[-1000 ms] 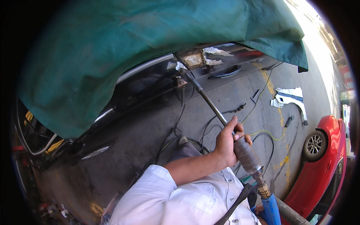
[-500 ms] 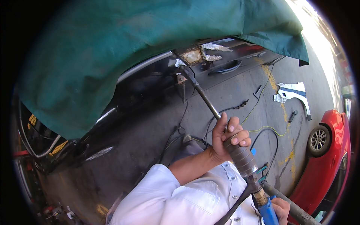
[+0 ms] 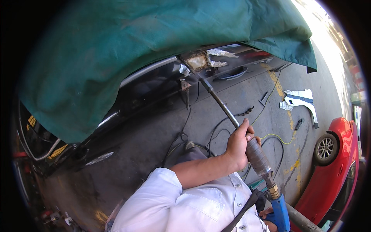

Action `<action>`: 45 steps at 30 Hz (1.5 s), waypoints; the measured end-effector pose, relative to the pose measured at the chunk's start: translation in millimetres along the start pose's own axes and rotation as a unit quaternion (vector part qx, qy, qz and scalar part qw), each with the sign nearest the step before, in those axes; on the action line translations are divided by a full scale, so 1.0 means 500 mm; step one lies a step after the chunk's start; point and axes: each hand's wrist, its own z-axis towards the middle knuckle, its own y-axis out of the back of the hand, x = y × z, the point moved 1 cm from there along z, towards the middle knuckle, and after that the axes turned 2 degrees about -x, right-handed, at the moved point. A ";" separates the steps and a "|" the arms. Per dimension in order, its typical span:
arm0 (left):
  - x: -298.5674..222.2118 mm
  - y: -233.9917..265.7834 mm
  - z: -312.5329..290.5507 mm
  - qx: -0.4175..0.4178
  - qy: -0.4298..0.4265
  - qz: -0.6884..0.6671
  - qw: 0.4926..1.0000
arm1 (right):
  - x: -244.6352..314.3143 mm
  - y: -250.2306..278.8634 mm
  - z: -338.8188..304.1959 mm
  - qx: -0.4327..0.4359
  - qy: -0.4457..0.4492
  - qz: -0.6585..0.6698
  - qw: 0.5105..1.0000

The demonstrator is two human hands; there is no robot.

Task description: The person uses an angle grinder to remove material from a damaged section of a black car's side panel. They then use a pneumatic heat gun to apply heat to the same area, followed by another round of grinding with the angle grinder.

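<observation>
A slide hammer (image 3: 258, 156) runs slantwise from the black car's side (image 3: 154, 83) down toward my body. My left hand (image 3: 237, 149) wraps round the upper end of its ribbed sliding weight, the thumb lying along the steel shaft. At the lower end is a blue pistol-shaped handle (image 3: 281, 212). My right hand (image 3: 268, 218) is closed round that handle and partly hidden by it. The shaft's far end reaches the car beside an opened, scorched-edged patch (image 3: 198, 61); whether it is hooked there I cannot tell. A small clamp-like metal piece (image 3: 184, 85) hangs on the panel nearby.
A green cover (image 3: 154, 34) drapes over the car's upper part. Cables and a yellow hose (image 3: 284, 142) lie on the floor. Farther right are a white fender panel (image 3: 299, 99), a dark hand tool (image 3: 299, 124) and a red car (image 3: 328, 176).
The slide hammer's shaft and weight have shifted right and slightly down, and my left hand with them. Its fingers now curl further round the weight. The blue handle sits farther right and up.
</observation>
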 end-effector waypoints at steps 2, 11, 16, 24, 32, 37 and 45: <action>0.000 0.000 0.004 -0.042 0.008 -0.003 0.999 | 0.015 -0.003 0.001 -0.024 -0.022 -0.025 0.999; -0.014 -0.003 0.004 -0.035 0.010 -0.015 0.999 | 0.019 0.013 0.007 -0.001 -0.007 -0.056 0.998; 0.006 0.016 0.005 -0.043 0.006 -0.023 0.999 | 0.010 0.038 0.008 0.060 -0.001 -0.130 0.990; -0.133 -0.060 0.002 -0.050 -0.044 -0.057 0.996 | 0.086 -0.040 -0.002 -0.059 -0.073 -0.065 0.994; 0.044 0.007 -0.063 0.417 0.045 -0.175 0.891 | 0.130 -0.057 -0.015 -0.121 0.032 -0.139 0.982; 0.012 0.000 -0.025 0.310 0.019 -0.120 0.943 | 0.118 -0.048 -0.011 -0.090 0.045 -0.175 0.979; -0.021 -0.014 -0.017 0.184 0.020 -0.098 0.978 | 0.114 -0.065 0.025 -0.054 0.047 -0.210 0.975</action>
